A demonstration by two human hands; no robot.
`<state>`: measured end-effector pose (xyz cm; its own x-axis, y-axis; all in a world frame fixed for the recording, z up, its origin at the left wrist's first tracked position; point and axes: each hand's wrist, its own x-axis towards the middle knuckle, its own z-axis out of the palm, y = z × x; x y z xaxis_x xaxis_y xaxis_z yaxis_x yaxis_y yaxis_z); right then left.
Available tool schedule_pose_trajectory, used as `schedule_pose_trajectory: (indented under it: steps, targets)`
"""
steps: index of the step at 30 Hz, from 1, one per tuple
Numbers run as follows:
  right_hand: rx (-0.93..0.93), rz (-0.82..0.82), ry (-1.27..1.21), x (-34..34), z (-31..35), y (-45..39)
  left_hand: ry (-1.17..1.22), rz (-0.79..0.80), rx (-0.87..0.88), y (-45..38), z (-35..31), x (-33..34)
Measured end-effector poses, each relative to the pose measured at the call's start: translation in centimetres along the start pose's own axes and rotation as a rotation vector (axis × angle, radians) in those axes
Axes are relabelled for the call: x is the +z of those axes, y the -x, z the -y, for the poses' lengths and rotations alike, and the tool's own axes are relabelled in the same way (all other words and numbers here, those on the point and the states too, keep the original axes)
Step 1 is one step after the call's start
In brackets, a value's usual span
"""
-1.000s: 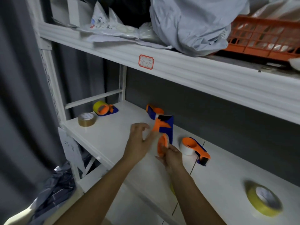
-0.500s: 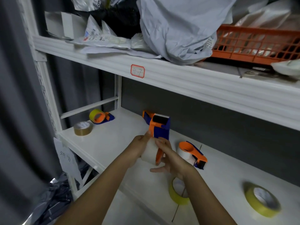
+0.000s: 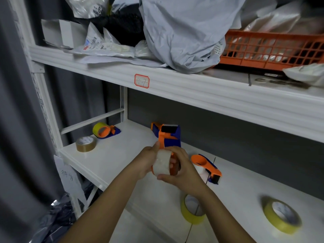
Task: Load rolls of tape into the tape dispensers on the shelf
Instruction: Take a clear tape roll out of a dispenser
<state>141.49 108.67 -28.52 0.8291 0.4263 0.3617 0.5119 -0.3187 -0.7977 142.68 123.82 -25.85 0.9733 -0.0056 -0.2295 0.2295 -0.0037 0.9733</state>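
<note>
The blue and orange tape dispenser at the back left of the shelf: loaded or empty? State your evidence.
Loaded. The blue and orange tape dispenser lies on the white shelf with a yellow roll of tape around its orange hub.

The right hand (image 3: 180,170) covers the hub of the orange-and-blue dispenser (image 3: 169,136), so the seating of the clear tape roll (image 3: 162,163) cannot be told. The right forearm hides part of the yellow roll (image 3: 191,213) at 5 o'clock. The label (image 3: 142,81) at 12 o'clock is illegible. Both forearms run off the bottom edge.
</note>
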Motion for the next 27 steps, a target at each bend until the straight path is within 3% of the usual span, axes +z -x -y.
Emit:
schedule_pose_trajectory:
  steps: [4,6,9,13,16,22,27]
  targets:
    - [0.257,-0.004,-0.365,-0.6,0.8,0.0,-0.008,-0.036,0.078,0.1,0.1,0.6]
    - [0.337,0.036,-0.416,-0.6,1.1,-0.2,-0.009,-0.028,0.113,0.2,0.3,0.8]
    - [0.282,-0.033,-0.46,-0.7,1.1,-0.3,0.013,-0.027,0.116,0.3,0.1,0.8]
    - [0.113,-0.053,-0.17,-0.9,0.4,0.2,0.05,-0.053,0.047,0.3,0.0,-0.7]
    - [0.08,-0.051,-0.106,-0.8,0.0,0.4,0.023,-0.088,0.038,-0.2,0.3,-1.4]
    - [0.07,-0.135,-0.258,0.4,-0.1,0.4,-0.014,-0.235,0.085,-0.4,-0.1,-1.3]
    - [0.08,-0.074,-0.35,3.6,-0.8,0.6,0.01,-0.371,0.083,0.2,2.0,-2.9]
